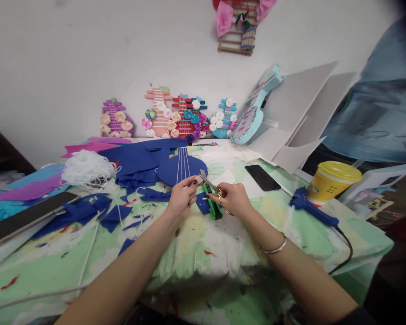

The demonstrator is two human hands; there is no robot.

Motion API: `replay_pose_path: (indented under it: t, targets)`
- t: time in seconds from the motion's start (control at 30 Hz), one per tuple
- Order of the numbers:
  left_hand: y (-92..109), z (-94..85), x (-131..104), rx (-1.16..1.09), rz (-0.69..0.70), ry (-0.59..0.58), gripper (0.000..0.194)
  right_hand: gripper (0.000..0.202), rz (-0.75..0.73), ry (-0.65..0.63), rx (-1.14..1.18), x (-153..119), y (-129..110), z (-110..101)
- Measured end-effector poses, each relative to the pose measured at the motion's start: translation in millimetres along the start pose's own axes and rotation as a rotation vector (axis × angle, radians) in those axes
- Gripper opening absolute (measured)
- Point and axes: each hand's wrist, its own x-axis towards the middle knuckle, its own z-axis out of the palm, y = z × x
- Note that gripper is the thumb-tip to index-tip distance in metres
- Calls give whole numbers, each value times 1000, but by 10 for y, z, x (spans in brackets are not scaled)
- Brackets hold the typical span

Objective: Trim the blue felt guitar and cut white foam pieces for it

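Surface (243, 253) is draped in a green-blotched cover, strewn with blue scraps (117, 217). Blue rounded board (166, 170) is laid mid-surface, just beyond the hands, with white strings (183, 164) run along it. Left hand (183, 195): thumb and fingertips pinched together. Right hand (235, 198): fingers curled through the handles of the scissors (212, 182), blades aimed toward the left fingertips. Green-and-black cutter (218, 211) is seen lying below the scissors. Pinched item looks like a loose white strand (199, 179), too fine to confirm. For a clean snip, strand should be kept taut, set well between the blades, with left fingertips held clear of the cut line.
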Motion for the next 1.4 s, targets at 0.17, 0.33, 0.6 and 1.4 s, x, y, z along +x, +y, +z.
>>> replay_pose_path:
  t: [0.17,0.33,0.6,1.4]
  targets:
    - [0,-3,6,4,-10,7,28,37,-3,5,-33,-5,-3,-4]
    - [-12,-7,10,-9,-13,24,32,40,-13,46,-39,7,28,9]
    - [3,-27,20,-23,-19,32,33,41,3,79,-7,13,47,-17]
    - [-13,-16,-2,86,29,129,38,36,-14,53,-180,-3,22,-3]
